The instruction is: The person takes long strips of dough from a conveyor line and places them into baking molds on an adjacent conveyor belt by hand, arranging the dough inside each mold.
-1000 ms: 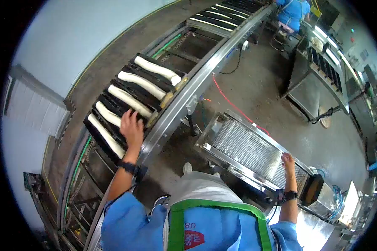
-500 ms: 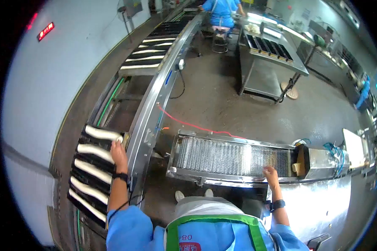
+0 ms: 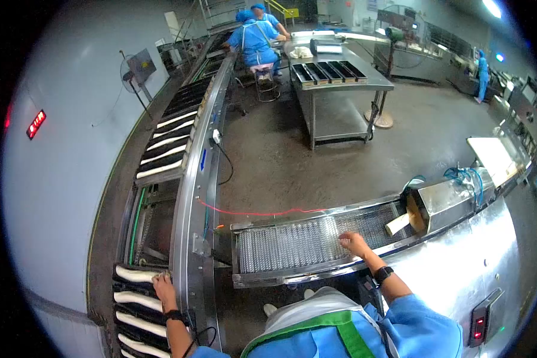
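Note:
At the lower left, my left hand (image 3: 163, 287) has its fingers closed around the right end of a long white dough strip (image 3: 132, 274). This strip lies in the top groove of a black grooved tray (image 3: 131, 287), with several similar strips below it. My right hand (image 3: 354, 244) hangs over the metal mesh conveyor (image 3: 286, 246), fingers loosely curled and apart, with nothing visible in them. To its right, a pale dough piece (image 3: 398, 224) sticks out of the metal machine (image 3: 453, 203) onto the mesh belt.
A long tray conveyor (image 3: 188, 197) runs away along the left wall, carrying another tray of dough strips (image 3: 161, 166). Two people in blue (image 3: 256, 42) are at its far end. A steel table (image 3: 340, 113) bears black trays (image 3: 328, 73). A red cord (image 3: 256, 213) stretches between the conveyors.
The view has turned right and lifted. My left hand stays at the top strip's end. My right hand is now farther over the mesh belt, and the dough piece sticks out farther from the machine.

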{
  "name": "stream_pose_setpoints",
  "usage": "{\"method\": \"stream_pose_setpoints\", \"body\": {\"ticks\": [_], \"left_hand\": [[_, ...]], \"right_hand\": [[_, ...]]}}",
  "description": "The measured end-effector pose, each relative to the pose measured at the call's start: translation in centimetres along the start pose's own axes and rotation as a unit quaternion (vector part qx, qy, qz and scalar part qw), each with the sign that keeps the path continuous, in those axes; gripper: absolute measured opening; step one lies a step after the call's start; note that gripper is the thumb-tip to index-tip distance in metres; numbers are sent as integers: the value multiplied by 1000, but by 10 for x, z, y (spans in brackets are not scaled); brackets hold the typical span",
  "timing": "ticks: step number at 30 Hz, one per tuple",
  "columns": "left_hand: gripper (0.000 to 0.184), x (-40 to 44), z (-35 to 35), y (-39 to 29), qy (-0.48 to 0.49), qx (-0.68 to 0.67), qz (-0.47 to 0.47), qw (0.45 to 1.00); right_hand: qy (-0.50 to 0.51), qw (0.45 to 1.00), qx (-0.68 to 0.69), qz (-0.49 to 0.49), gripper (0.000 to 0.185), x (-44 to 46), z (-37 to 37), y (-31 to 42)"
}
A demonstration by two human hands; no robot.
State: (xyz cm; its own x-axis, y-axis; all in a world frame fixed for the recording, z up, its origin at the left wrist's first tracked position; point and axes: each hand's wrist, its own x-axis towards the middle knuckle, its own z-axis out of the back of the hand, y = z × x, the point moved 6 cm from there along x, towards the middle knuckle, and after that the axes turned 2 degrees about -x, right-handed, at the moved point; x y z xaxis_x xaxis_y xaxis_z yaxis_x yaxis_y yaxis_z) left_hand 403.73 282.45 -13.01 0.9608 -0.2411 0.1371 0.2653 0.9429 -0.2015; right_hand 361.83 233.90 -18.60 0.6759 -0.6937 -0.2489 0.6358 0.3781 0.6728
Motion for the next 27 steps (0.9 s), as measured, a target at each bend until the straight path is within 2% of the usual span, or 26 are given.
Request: {"method": "stream_pose_setpoints", "body": {"ticks": [1,3,4,7,9,11,13,15,17,19,21,22,23,25,27], "left_hand": [[24,-2,6,1,-3,1,-6,1000],[24,-9,8,18,19,-46,70,996],[23,-14,15,19,10,-65,68,996],[20,-21,6,39,-3,-95,45,994],[20,-35,10,47,-27,-68,57,996],[20,-48,12,53,-57,-42,24,997],[22,-56,15,59,-21,31,39,999],[25,-69,28,54,-35,5,49,998],[29,-83,37,57,-48,16,105,993],[32,-93,34,74,-89,64,124,986],[33,-103,42,82,-117,52,103,986],[30,-109,49,82,-104,73,156,979],[25,-111,49,91,-92,78,145,982],[21,-111,55,100,-49,82,196,976],[23,-112,72,100,-23,37,168,985]], "right_hand": [[-5,1000,5,-1,27,0,2,2],[22,1000,-13,9,27,0,5,2],[-3,999,9,51,27,5,-7,-11],[-26,998,17,57,26,2,0,-5],[-32,998,12,45,26,3,-1,-14],[-38,999,6,32,27,1,4,-16],[-148,975,-161,49,31,-5,26,-6],[-127,973,-185,47,36,-7,36,3],[-138,948,-286,33,36,-10,42,5],[-114,942,-314,35,36,-1,25,-21],[-21,929,-367,48,39,6,12,-35],[-18,927,-369,59,42,5,11,-31],[-16,927,-371,59,42,7,12,-30],[0,926,-364,101,44,9,5,-20],[-14,938,-327,113,46,8,9,-6]]}}
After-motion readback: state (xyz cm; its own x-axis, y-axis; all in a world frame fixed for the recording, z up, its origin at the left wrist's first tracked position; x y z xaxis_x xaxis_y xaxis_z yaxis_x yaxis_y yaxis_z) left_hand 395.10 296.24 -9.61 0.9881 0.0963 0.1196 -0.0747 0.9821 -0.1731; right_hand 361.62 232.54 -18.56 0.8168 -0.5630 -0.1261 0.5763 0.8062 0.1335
